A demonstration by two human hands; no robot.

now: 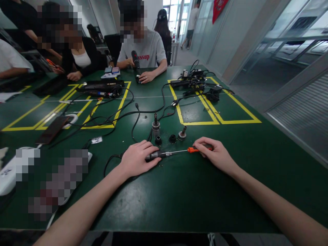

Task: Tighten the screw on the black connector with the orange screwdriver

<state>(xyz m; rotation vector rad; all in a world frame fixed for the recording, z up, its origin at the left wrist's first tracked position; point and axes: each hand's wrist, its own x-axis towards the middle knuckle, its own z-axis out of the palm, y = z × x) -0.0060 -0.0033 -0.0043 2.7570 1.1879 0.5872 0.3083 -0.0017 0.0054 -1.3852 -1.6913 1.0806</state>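
My left hand [139,155] is closed round a dark cylindrical tool body [153,156] lying low over the green table, its metal end facing right. In my right hand [214,152] is a screwdriver [191,149] with an orange and dark handle. Its thin shaft points left and meets the metal end of the tool body; the exact contact is too small to make out. Just behind stand a clear-and-metal cylinder with a dark stem [155,126], a small black cap [158,140], a black ring-like part [172,138] and a metal part with a stem [182,133].
Black cables [133,112] run across the table [164,201]. A phone [52,130] and a white power strip [88,159] lie at left. Yellow tape [200,123] marks rectangles, with a cable heap [192,82] at back right. A person opposite [143,48] holds a dark tool.
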